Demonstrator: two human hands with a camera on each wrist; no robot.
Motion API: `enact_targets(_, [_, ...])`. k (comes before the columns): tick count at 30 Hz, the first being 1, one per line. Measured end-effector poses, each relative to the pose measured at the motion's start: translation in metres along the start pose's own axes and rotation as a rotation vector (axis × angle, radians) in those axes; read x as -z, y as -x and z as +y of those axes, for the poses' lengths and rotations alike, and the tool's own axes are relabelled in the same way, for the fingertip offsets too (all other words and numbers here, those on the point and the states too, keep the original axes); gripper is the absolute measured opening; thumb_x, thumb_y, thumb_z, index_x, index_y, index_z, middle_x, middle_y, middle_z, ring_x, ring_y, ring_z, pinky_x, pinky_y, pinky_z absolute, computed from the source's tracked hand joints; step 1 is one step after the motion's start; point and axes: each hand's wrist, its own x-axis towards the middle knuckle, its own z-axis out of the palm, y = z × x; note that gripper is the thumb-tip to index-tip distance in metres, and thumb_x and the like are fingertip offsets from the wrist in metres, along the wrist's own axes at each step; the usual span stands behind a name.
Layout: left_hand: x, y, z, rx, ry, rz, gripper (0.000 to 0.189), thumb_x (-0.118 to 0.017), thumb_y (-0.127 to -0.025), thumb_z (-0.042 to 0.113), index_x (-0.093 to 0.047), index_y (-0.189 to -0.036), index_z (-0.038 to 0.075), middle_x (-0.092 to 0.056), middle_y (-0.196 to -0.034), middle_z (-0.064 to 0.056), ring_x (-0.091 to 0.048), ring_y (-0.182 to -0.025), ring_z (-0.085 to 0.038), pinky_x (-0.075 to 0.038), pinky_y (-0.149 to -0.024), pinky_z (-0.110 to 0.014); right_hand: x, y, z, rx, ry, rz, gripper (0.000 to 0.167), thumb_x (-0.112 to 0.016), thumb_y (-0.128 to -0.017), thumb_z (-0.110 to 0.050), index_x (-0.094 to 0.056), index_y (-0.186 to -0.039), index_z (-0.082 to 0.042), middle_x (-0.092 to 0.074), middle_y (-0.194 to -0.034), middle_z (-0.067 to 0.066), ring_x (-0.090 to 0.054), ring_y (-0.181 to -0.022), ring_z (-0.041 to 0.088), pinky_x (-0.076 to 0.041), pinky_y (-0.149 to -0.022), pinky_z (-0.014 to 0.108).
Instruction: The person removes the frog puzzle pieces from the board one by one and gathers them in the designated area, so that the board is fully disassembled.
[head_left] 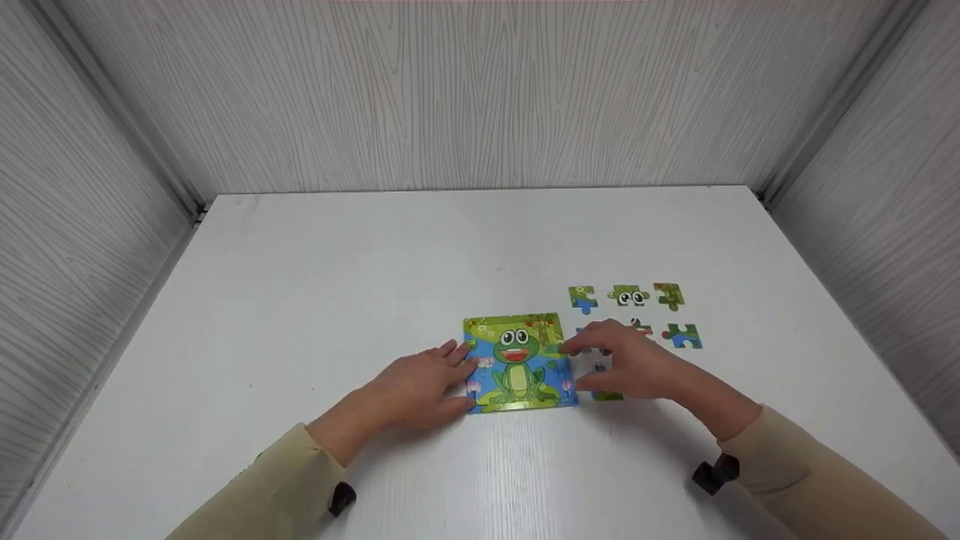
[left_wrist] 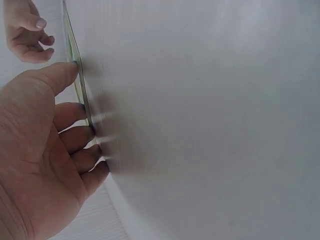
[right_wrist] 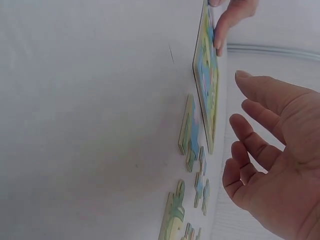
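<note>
A square puzzle board (head_left: 517, 364) with a green frog printed on it lies on the white table. My left hand (head_left: 431, 386) is at its left side, fingertips spread along the edge and thumb near the lower corner. In the left wrist view those fingertips (left_wrist: 75, 139) rest at the board's thin rim. Over the right side of the board hovers my right hand (head_left: 626, 360), fingers loosely bent. In the right wrist view nothing lies between the right hand's (right_wrist: 270, 150) thumb and fingers. Puzzle pieces beneath this hand are partly hidden, among them a green-edged piece (head_left: 607, 395).
Loose jigsaw pieces lie right of the board: a corner piece (head_left: 583, 298), one with eyes (head_left: 628, 297), a green and red one (head_left: 668, 295) and a blue-green one (head_left: 683, 335). Pale panels (head_left: 480, 97) enclose the table (head_left: 337, 270) at the back and sides.
</note>
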Motion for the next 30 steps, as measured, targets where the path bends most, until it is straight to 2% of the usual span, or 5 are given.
enact_targets(10, [0.002,0.001,0.002,0.010,0.012,0.002,0.069,-0.057,-0.105,0.051,-0.045,-0.163,0.015,-0.034,-0.171,-0.005,-0.029,-0.159,-0.027,-0.033,-0.124,-0.048,-0.018,-0.013,-0.003,0.110,0.040,-0.027,0.044,-0.088,-0.088,-0.020,-0.076,-0.129,-0.017,-0.070,-0.125,-0.003,-0.055,-0.123,0.026,-0.045,-0.108,0.055])
enact_targets(15, [0.002,0.002,0.002,0.005,0.012,0.005,0.069,-0.056,-0.105,0.051,-0.044,-0.163,0.015,-0.034,-0.171,-0.006,-0.029,-0.159,-0.028,-0.033,-0.124,-0.048,-0.021,-0.016,-0.004,0.125,0.072,-0.036,0.049,-0.090,-0.085,-0.026,-0.075,-0.131,-0.015,-0.070,-0.125,-0.003,-0.056,-0.124,0.027,-0.039,-0.113,0.058])
enact_targets(21, [0.000,0.001,0.000,-0.004,0.001,0.008,0.069,-0.053,-0.106,0.051,-0.043,-0.164,0.015,-0.033,-0.171,-0.006,-0.028,-0.159,-0.028,-0.033,-0.124,-0.048,-0.023,-0.016,-0.004,0.106,0.101,-0.044,0.059,-0.093,-0.082,-0.036,-0.074,-0.135,-0.015,-0.067,-0.128,-0.001,-0.053,-0.125,0.026,-0.047,-0.106,0.053])
enact_targets(27, [0.000,0.001,0.000,-0.010,0.008,0.003,0.069,-0.053,-0.106,0.051,-0.042,-0.164,0.015,-0.033,-0.171,-0.007,-0.027,-0.159,-0.028,-0.032,-0.125,-0.048,-0.025,-0.014,-0.007,0.024,0.078,-0.068,0.064,-0.094,-0.081,-0.035,-0.071,-0.139,-0.018,-0.059,-0.135,0.001,-0.048,-0.129,0.026,-0.047,-0.109,0.050])
enact_targets(30, [0.000,0.001,0.000,-0.009,0.009,0.002,0.069,-0.053,-0.106,0.051,-0.042,-0.164,0.015,-0.032,-0.171,-0.007,-0.027,-0.159,-0.028,-0.031,-0.125,-0.048,-0.025,-0.013,-0.008,0.022,0.082,-0.070,0.065,-0.094,-0.081,-0.033,-0.071,-0.140,-0.018,-0.059,-0.135,0.001,-0.047,-0.129,0.026,-0.047,-0.109,0.050])
